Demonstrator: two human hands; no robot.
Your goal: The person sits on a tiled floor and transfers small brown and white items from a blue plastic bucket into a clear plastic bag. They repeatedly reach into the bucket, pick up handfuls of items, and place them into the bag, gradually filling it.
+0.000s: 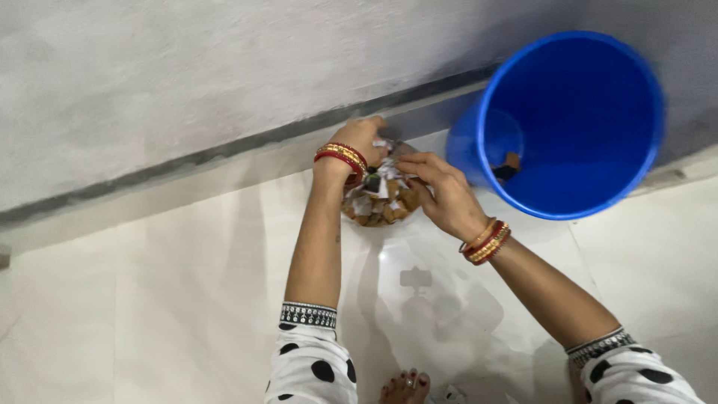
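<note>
Both hands [404, 168] cup scrap pile [381, 200].

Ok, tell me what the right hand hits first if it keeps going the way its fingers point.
The right hand points left into the pile of paper and brown scraps, which its fingertips already seem to touch; beyond that lies the left hand. Depth is hard to judge.

One view only, head-worn camera, facing steeply down and forward from above the person's own arms. Near range: both forearms run up from the bottom edge to the left hand [361, 138] and right hand [446, 196] at centre. Pale tiled floor [149, 299] fills the lower frame, grey wall [187, 67] the top, blue bucket [572, 123] upper right.
</note>
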